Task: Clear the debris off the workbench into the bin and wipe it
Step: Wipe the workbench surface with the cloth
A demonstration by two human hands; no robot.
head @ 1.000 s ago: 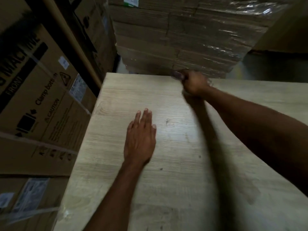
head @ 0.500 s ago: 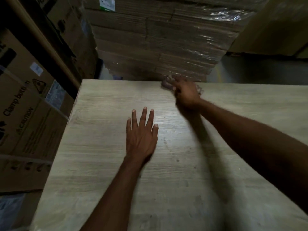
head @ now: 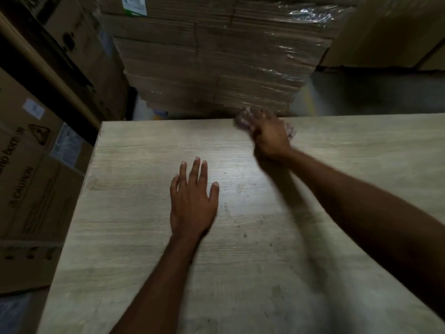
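The workbench (head: 125, 213) has a pale wood-grain top that fills most of the view. My left hand (head: 192, 201) lies flat on it near the middle, fingers spread, holding nothing. My right hand (head: 269, 136) is stretched to the far edge and is closed on a crumpled pale cloth (head: 242, 119), which pokes out on both sides of the fingers and presses on the bench top. The cloth and hand are motion-blurred. Small dark specks (head: 245, 235) dot the surface to the right of my left hand. No bin is in view.
A shrink-wrapped stack of flat cardboard (head: 216, 56) stands just behind the bench's far edge. Large printed cartons (head: 31, 184) crowd the left side. Dim floor (head: 373, 92) lies at the back right.
My right hand with the cloth has shifted a little along the far edge. My left hand has stayed flat on the bench. The camera has tilted, so the bench sits lower in view.
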